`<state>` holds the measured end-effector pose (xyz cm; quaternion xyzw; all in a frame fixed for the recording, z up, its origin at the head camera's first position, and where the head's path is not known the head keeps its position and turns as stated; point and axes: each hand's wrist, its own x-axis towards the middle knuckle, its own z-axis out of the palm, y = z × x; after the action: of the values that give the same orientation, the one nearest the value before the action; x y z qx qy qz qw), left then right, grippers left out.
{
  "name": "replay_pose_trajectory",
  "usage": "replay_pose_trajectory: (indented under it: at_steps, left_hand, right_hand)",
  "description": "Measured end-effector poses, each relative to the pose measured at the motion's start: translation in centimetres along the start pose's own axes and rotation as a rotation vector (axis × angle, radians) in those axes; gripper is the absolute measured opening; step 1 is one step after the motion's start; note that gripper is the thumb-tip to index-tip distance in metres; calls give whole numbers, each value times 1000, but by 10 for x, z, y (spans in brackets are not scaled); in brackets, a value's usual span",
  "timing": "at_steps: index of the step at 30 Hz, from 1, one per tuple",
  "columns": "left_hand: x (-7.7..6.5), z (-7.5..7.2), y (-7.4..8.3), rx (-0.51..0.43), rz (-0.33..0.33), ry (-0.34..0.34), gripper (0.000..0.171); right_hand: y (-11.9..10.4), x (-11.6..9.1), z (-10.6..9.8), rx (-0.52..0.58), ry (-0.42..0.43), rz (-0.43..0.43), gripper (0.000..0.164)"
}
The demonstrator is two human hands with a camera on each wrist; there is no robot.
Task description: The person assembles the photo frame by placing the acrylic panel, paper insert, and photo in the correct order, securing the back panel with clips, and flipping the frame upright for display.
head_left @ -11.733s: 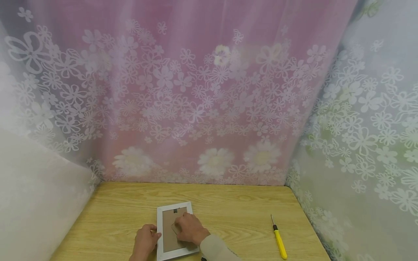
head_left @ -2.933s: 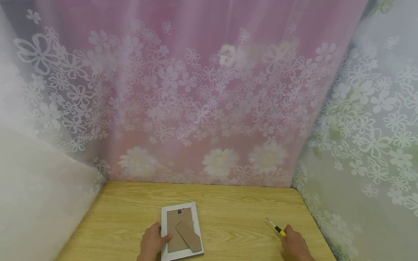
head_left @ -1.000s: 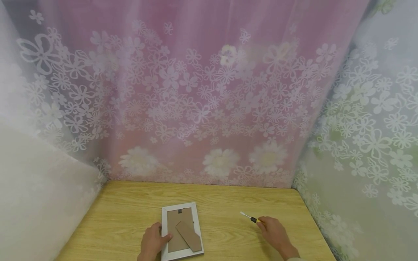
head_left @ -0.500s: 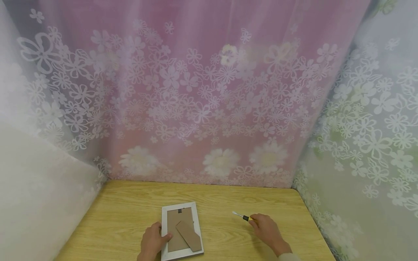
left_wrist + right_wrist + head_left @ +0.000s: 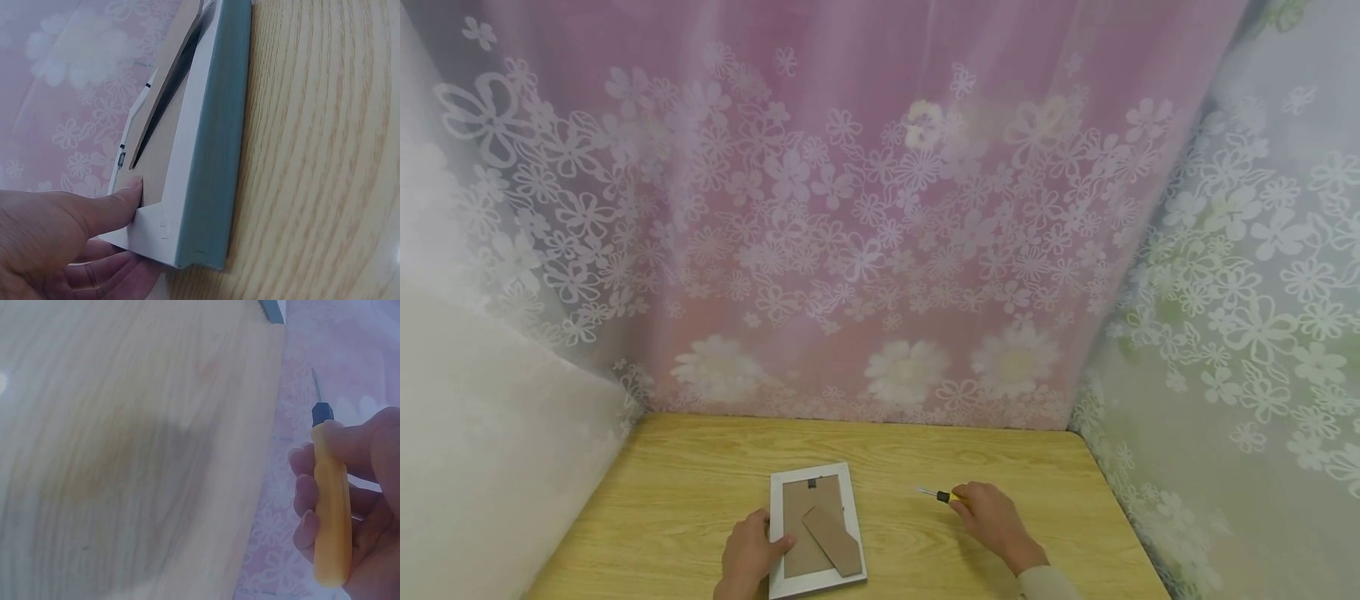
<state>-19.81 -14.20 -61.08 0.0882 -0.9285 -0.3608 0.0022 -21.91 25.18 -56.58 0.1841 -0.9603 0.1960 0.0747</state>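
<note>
A picture frame lies face down on the table, its white back border around a brown backing board. The brown easel stand leans out at a slant from the board. My left hand grips the frame's left side, thumb on top and fingers at the edge; the left wrist view shows the frame's blue-green outer side. To the right, my right hand holds a screwdriver above the table, fingers curled round its yellow handle. Its black collar and metal shaft point left toward the frame.
The wood-grain table ends at a pink flowered curtain behind. Pale flowered sheets hang at the left and right. A small black tab sits at the top of the backing board.
Earlier the screwdriver lay at the right and the right hand was on the backing. The right hand has since picked it up and carried it left. The left hand stays on the frame.
</note>
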Motion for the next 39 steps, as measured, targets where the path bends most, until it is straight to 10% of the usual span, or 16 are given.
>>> replay_pose_trajectory:
  at_steps: [18, 28, 39]
  left_hand:
    - [0, 0, 1, 9, 0, 14, 45]
    - [0, -2, 2, 15, -15, -2, 48]
    - [0, -2, 0, 5, -16, -3, 47]
  right_hand:
    - [-29, 33, 3, -5, -79, -102, 37]
    - [-42, 43, 8, -113, -45, -164, 6]
    - [-54, 53, 15, -148, -64, -196, 8]
